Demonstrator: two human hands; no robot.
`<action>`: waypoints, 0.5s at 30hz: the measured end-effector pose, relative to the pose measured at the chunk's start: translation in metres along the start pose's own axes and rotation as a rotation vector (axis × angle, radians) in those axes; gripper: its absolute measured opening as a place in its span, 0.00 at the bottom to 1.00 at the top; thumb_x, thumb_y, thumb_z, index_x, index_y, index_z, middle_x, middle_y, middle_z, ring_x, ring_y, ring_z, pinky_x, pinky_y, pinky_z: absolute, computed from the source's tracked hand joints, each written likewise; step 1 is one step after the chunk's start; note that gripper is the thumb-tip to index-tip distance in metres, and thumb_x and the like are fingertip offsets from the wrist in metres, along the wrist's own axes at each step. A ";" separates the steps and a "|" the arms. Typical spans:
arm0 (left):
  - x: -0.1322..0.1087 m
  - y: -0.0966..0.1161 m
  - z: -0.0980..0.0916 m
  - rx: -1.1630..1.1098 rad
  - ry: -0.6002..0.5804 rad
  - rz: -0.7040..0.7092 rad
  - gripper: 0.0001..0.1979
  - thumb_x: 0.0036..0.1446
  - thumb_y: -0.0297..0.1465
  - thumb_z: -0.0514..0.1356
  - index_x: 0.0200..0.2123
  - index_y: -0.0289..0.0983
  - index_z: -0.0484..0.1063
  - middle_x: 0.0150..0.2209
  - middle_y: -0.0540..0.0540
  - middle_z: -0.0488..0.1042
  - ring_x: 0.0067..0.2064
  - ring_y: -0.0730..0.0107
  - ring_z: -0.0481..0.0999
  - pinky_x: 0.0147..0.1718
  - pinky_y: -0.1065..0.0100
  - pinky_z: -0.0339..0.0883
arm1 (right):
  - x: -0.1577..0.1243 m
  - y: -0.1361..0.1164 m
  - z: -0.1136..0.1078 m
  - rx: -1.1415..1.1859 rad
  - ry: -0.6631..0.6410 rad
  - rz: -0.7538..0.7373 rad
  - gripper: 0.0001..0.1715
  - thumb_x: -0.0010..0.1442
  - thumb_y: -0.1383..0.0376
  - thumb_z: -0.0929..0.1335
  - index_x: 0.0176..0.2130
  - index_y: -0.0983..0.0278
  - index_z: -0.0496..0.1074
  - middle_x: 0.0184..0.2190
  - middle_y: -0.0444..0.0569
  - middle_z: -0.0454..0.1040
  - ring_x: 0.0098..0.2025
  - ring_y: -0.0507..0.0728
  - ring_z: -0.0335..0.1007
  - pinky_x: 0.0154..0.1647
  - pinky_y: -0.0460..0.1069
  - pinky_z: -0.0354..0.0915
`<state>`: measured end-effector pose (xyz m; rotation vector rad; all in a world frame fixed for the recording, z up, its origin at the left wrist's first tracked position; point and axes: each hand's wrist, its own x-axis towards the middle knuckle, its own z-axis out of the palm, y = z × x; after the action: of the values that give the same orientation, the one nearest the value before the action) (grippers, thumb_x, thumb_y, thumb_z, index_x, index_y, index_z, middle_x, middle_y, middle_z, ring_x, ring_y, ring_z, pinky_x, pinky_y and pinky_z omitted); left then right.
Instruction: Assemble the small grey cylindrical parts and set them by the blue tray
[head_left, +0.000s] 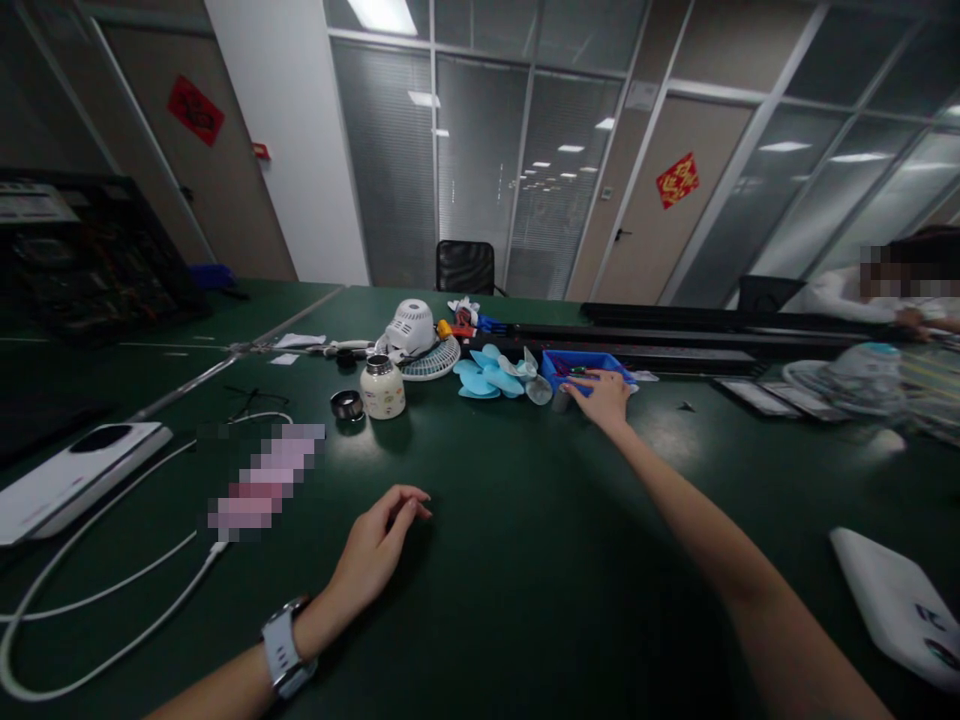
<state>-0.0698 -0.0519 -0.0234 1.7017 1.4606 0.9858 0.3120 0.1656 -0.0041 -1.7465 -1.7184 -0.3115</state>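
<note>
My right hand (604,400) reaches across the green table to the front of a blue tray (622,362). Its thumb and fingertips are at a small grey cylinder (560,401) and look closed on it. Inside the tray lie small parts, one of them purple, partly covered by the hand. Left of the cylinder are light-blue fan blades (491,375) and a clear, cup-like piece (538,390). My left hand (381,540), with a watch on its wrist, rests on the table, fingers loosely bent, thumb apart from them, holding nothing.
A cream bottle (383,390) stands beside a black ring-shaped lid (347,405). Behind are a white fan housing (411,328) and grille (433,360). Long black bars (637,348) lie farther back. A cabled phone (266,480) and white devices (900,605) flank me. Another person sits far right.
</note>
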 end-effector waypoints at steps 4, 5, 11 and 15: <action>0.000 0.003 0.000 0.001 -0.004 -0.002 0.15 0.65 0.40 0.49 0.43 0.40 0.70 0.36 0.48 0.78 0.41 0.60 0.77 0.41 0.62 0.66 | -0.023 0.033 0.001 0.205 0.032 0.097 0.36 0.51 0.47 0.71 0.55 0.60 0.72 0.48 0.55 0.75 0.51 0.65 0.68 0.53 0.61 0.60; 0.000 0.003 0.000 0.001 -0.008 0.000 0.14 0.65 0.40 0.49 0.43 0.40 0.70 0.36 0.48 0.78 0.41 0.60 0.77 0.41 0.62 0.66 | -0.028 0.041 0.002 0.289 -0.007 0.150 0.38 0.48 0.48 0.73 0.55 0.62 0.71 0.46 0.56 0.76 0.48 0.64 0.71 0.52 0.60 0.63; -0.001 0.004 0.002 0.013 -0.005 0.014 0.14 0.64 0.40 0.50 0.43 0.40 0.71 0.35 0.48 0.78 0.40 0.60 0.77 0.40 0.63 0.67 | -0.038 0.061 0.007 0.493 -0.148 0.301 0.33 0.43 0.51 0.75 0.46 0.66 0.76 0.39 0.56 0.79 0.44 0.64 0.76 0.47 0.56 0.69; -0.001 0.005 0.002 0.019 0.000 0.034 0.13 0.64 0.39 0.50 0.43 0.40 0.71 0.35 0.48 0.78 0.40 0.61 0.77 0.40 0.62 0.68 | -0.030 0.055 0.006 0.512 -0.157 0.324 0.29 0.43 0.53 0.75 0.42 0.67 0.78 0.39 0.57 0.80 0.44 0.65 0.75 0.47 0.56 0.68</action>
<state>-0.0656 -0.0532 -0.0197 1.7451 1.4499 0.9930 0.3597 0.1495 -0.0416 -1.6466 -1.4196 0.3856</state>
